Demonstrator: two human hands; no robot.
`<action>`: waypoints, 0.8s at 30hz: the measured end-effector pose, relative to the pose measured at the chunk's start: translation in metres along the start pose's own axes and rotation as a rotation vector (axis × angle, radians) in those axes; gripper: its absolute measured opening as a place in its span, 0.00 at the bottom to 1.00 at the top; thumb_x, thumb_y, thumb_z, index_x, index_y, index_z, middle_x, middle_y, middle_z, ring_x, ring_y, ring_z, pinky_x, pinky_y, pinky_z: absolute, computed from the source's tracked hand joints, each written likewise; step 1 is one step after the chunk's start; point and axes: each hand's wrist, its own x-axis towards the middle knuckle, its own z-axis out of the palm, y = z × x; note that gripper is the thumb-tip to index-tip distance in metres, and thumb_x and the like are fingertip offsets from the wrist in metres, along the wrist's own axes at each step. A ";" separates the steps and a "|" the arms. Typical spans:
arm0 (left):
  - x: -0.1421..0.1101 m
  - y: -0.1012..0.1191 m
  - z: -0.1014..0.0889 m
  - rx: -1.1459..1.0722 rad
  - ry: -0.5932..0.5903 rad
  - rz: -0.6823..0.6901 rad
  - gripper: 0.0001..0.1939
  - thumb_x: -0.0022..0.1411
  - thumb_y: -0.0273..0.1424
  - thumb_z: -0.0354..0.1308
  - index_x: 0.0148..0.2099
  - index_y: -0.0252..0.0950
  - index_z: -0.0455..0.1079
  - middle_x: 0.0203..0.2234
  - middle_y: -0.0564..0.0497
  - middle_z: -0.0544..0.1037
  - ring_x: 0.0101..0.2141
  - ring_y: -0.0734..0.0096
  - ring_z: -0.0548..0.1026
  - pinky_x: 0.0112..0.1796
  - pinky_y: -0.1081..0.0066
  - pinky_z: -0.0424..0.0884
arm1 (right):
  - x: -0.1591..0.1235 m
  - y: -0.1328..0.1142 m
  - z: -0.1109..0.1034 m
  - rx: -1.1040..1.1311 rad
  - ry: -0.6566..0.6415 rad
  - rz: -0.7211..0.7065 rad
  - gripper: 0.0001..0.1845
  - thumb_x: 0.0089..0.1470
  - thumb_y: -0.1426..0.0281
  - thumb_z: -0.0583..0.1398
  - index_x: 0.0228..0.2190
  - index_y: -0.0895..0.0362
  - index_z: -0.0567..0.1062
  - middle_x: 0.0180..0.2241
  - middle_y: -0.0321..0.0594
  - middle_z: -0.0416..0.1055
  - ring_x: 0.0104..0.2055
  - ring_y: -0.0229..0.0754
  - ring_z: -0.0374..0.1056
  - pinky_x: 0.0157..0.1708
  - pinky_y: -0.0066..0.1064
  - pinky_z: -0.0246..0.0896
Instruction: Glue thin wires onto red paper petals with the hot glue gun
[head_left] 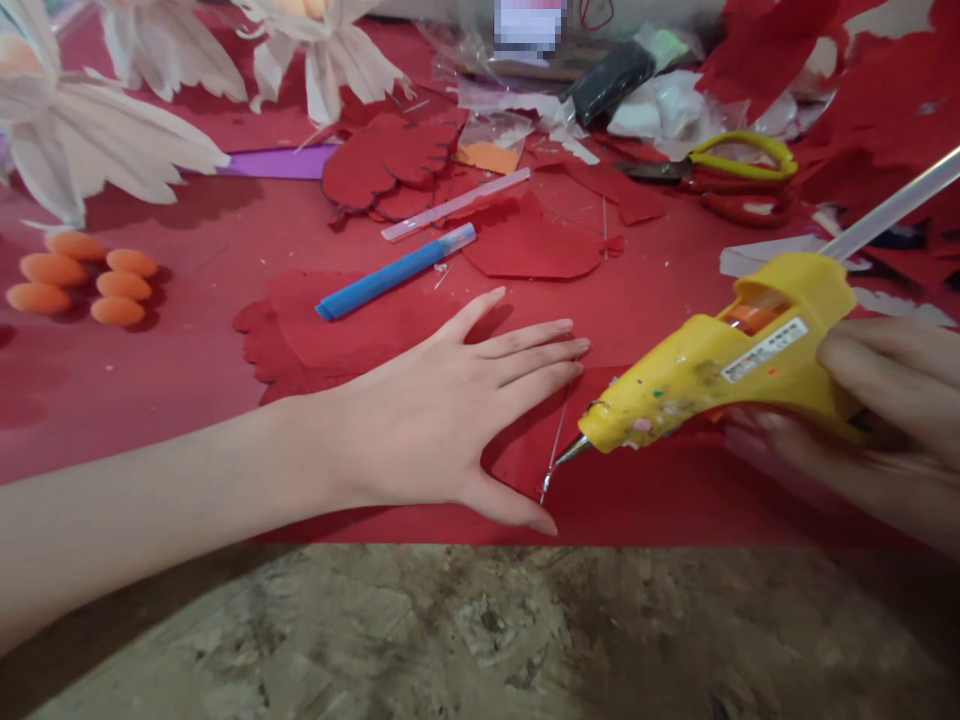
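Observation:
My left hand (457,410) lies flat with spread fingers, pressing on a red sheet (517,455) at the table's front edge. In my right hand (892,420) is a yellow hot glue gun (697,370), with a clear glue stick (892,205) poking out of its back. The gun's metal nozzle touches a thin wire (559,430) that runs across the sheet, between my left thumb and fingertips. A shiny bit of what looks like glue shows at the wire's near end.
A blue marker (390,275) and its clear cap-like tube (457,203) lie beyond my left hand. Yellow-handled scissors (739,160) rest at the back right among red scraps. Orange oval pieces (56,270) and white petal flowers (97,140) are at the left.

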 end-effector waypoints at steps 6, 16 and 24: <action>0.001 0.001 0.001 -0.001 0.010 -0.021 0.41 0.57 0.56 0.44 0.61 0.28 0.50 0.60 0.39 0.56 0.60 0.55 0.54 0.59 0.56 0.34 | 0.000 0.004 0.000 0.067 0.104 -0.086 0.15 0.56 0.63 0.52 0.23 0.53 0.53 0.22 0.35 0.56 0.26 0.36 0.62 0.16 0.28 0.47; 0.000 0.002 0.001 -0.020 0.052 -0.022 0.38 0.57 0.55 0.45 0.58 0.30 0.54 0.60 0.39 0.58 0.60 0.55 0.55 0.60 0.56 0.37 | 0.003 0.007 0.001 0.035 0.101 -0.013 0.14 0.58 0.61 0.49 0.25 0.54 0.57 0.28 0.41 0.64 0.31 0.39 0.65 0.18 0.32 0.46; 0.000 0.001 0.001 -0.010 0.048 -0.020 0.38 0.57 0.55 0.44 0.57 0.30 0.55 0.60 0.39 0.58 0.60 0.55 0.55 0.60 0.57 0.35 | 0.002 0.012 0.005 -0.044 0.103 0.039 0.11 0.57 0.62 0.52 0.30 0.57 0.65 0.32 0.46 0.69 0.34 0.43 0.69 0.21 0.30 0.55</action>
